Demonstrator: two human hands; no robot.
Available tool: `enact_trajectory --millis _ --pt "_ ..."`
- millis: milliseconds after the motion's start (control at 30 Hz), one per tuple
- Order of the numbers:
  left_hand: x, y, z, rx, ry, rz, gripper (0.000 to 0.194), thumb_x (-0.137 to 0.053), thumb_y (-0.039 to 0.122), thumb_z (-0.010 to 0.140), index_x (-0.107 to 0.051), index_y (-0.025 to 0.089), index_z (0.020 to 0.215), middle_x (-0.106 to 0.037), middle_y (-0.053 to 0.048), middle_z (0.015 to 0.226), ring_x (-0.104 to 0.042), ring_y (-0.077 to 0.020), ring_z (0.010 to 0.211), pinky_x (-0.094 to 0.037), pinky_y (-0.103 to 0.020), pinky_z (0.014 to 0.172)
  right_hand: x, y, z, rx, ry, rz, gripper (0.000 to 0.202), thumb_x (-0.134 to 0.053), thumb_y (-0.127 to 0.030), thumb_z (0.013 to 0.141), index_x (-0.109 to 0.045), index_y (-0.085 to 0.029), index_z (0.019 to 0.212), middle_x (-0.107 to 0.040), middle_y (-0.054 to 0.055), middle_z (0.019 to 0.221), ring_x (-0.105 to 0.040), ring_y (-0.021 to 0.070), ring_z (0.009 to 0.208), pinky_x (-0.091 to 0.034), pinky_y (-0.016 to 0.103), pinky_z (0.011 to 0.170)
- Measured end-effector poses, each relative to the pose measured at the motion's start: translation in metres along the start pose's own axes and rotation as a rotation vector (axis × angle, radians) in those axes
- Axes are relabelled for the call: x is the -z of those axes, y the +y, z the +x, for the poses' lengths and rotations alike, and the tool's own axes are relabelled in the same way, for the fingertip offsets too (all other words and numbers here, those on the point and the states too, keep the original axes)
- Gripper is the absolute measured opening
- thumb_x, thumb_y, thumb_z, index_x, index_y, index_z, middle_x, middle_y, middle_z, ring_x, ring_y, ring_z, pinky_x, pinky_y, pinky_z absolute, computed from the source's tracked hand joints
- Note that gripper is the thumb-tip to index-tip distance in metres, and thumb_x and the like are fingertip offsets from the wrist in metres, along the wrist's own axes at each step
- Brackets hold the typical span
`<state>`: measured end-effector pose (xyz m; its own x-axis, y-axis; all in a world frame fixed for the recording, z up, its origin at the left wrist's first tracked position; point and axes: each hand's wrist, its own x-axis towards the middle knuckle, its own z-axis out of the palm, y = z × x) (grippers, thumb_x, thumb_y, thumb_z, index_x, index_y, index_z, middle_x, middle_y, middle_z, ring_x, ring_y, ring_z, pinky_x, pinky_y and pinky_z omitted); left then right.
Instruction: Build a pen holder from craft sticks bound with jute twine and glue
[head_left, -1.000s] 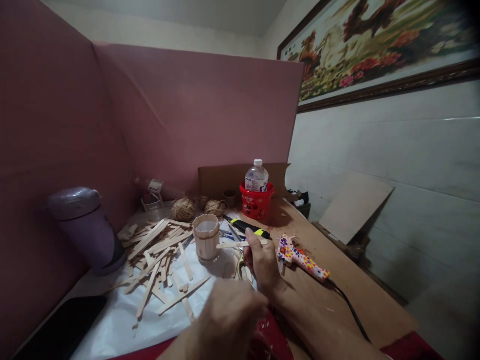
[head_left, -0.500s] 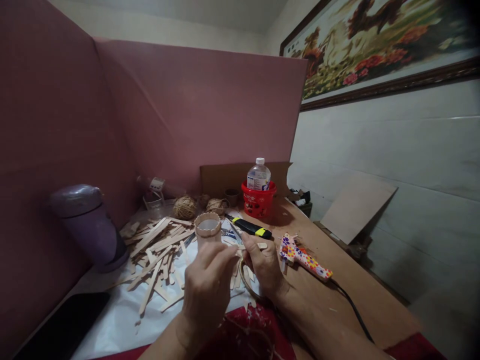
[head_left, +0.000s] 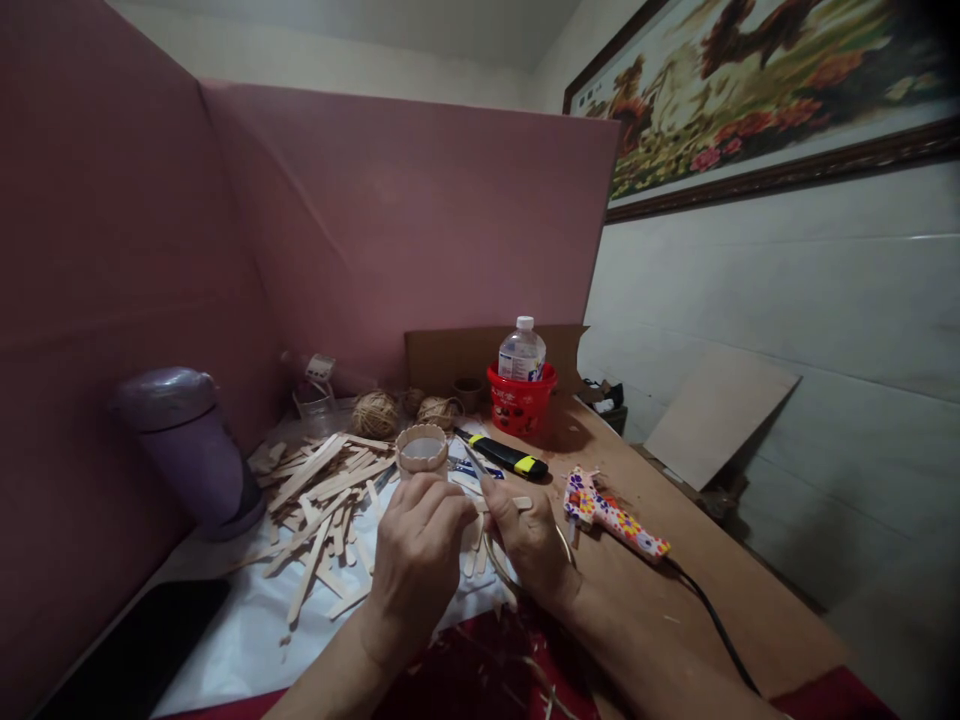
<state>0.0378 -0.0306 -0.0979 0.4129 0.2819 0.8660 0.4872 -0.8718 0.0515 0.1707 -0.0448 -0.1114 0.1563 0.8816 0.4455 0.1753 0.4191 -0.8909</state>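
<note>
Held level between my hands is a pale wooden craft stick [head_left: 517,503]. My left hand [head_left: 420,545] has its fingers closed at the stick's left end; the fingertips are partly hidden. My right hand [head_left: 532,545] pinches the stick near its right end. It is also closed round scissors [head_left: 477,464] whose pointed metal blade sticks up past the thumb, with thin gold-coloured handle loops showing about the palm. Just beyond my left hand stands a cylinder covered in craft sticks [head_left: 421,448], its scalloped rim upward.
Loose craft sticks [head_left: 319,535] lie heaped on white sheeting at left, near a purple tumbler [head_left: 187,450] and a black phone-like slab [head_left: 139,650]. Twine balls [head_left: 375,414], a red bucket [head_left: 519,408] with a bottle, a utility knife [head_left: 506,456] and a corded glue gun [head_left: 615,515] surround the work.
The view has shifted slightly. My left hand has closed in more over the stick's left end, and the right hand has turned a little, showing more of the gold-coloured loop.
</note>
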Motion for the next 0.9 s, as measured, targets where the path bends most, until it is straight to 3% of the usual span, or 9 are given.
enact_trajectory --millis 333,467,600,700,833,900 --pt "-0.005 0.002 -0.002 0.031 -0.008 0.068 0.019 -0.043 0.006 0.087 -0.049 0.018 0.074 -0.056 -0.006 0.076 -0.048 -0.0207 0.08 -0.046 -0.037 0.075 -0.005 -0.003 -0.007 0.074 -0.004 -0.032 0.039 -0.045 -0.042 0.089 -0.045 -0.02 0.056 -0.041 -0.004 0.051 -0.036 0.01 0.048 -0.032 0.023 0.048" --pt "-0.006 0.002 -0.003 -0.019 0.007 0.13 0.016 -0.044 0.004 0.086 -0.051 0.017 0.078 -0.058 -0.009 0.083 -0.047 -0.0225 0.09 -0.044 -0.039 0.083 -0.007 -0.001 -0.004 -0.002 0.036 0.05 0.042 -0.046 -0.045 0.088 -0.045 -0.02 0.054 -0.04 -0.004 0.048 -0.035 0.009 0.044 -0.031 0.022 0.043" --pt "-0.006 0.005 -0.005 -0.024 0.041 -0.046 0.017 -0.045 0.001 0.084 -0.049 0.017 0.081 -0.058 -0.008 0.086 -0.048 -0.0203 0.087 -0.044 -0.037 0.078 -0.005 0.008 0.001 -0.141 0.134 0.171 0.047 -0.051 -0.052 0.084 -0.045 -0.019 0.051 -0.038 -0.006 0.041 -0.031 0.0072 0.036 -0.025 0.022 0.037" --pt "-0.002 0.012 -0.006 -0.027 -0.062 -0.191 0.016 -0.046 0.004 0.085 -0.047 0.019 0.078 -0.058 -0.004 0.074 -0.048 -0.0176 0.072 -0.041 -0.035 0.066 -0.003 0.017 0.005 -0.133 0.147 0.236 0.046 -0.055 -0.051 0.083 -0.045 -0.019 0.051 -0.037 -0.007 0.041 -0.03 0.0063 0.035 -0.023 0.021 0.036" --pt "0.005 0.03 -0.005 -0.127 -0.378 -0.426 0.027 -0.055 0.02 0.084 -0.038 0.022 0.064 -0.049 0.002 0.056 -0.043 -0.014 0.054 -0.036 -0.03 0.052 0.002 0.017 0.007 -0.107 0.128 0.224 0.046 -0.058 -0.049 0.082 -0.045 -0.019 0.05 -0.036 -0.007 0.041 -0.031 0.0068 0.037 -0.023 0.022 0.038" --pt "0.008 0.034 -0.003 -0.085 -0.302 -0.494 0.019 -0.054 0.011 0.081 -0.043 0.022 0.071 -0.055 -0.001 0.066 -0.049 -0.015 0.062 -0.04 -0.03 0.056 0.005 0.013 0.007 -0.066 0.106 0.2 0.047 -0.059 -0.046 0.083 -0.044 -0.019 0.048 -0.036 -0.007 0.041 -0.032 0.0068 0.038 -0.024 0.022 0.04"
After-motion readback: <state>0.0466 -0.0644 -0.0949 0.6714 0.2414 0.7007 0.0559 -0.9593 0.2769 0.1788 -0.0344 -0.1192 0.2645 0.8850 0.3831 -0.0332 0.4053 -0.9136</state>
